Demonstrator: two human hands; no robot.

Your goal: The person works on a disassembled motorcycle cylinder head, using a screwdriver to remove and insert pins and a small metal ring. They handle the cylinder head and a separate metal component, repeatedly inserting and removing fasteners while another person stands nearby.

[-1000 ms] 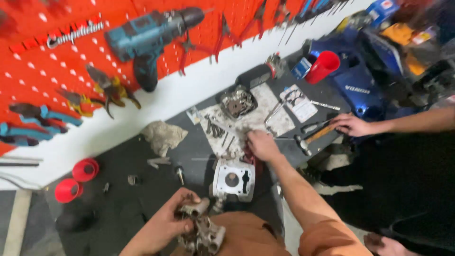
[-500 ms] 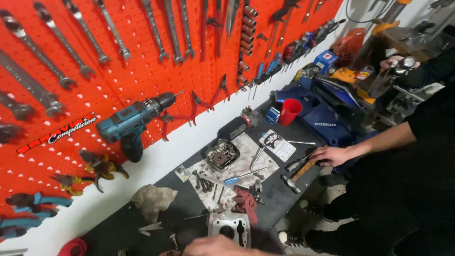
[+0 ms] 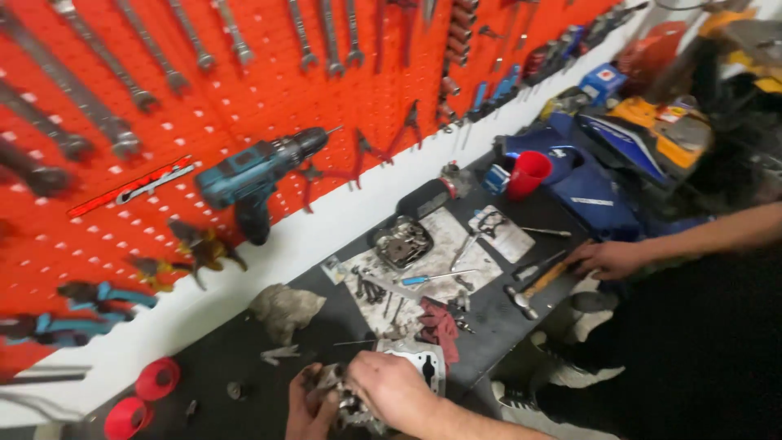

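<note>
Greasy grey cast-metal engine part [image 3: 346, 399], lumpy and dull, sits at the near edge of the dark workbench [image 3: 204, 358], gripped from both sides. Left hand [image 3: 308, 407] cups it from below with fingers curled, while right hand [image 3: 391, 389] clamps over its top, knuckles bent. Just beside lies a pale square cylinder block [image 3: 423, 358].

A big red pegboard wall [image 3: 269, 90] holds many tools; a white strip runs below; the tabletop [image 3: 212, 358] is dark.
</note>
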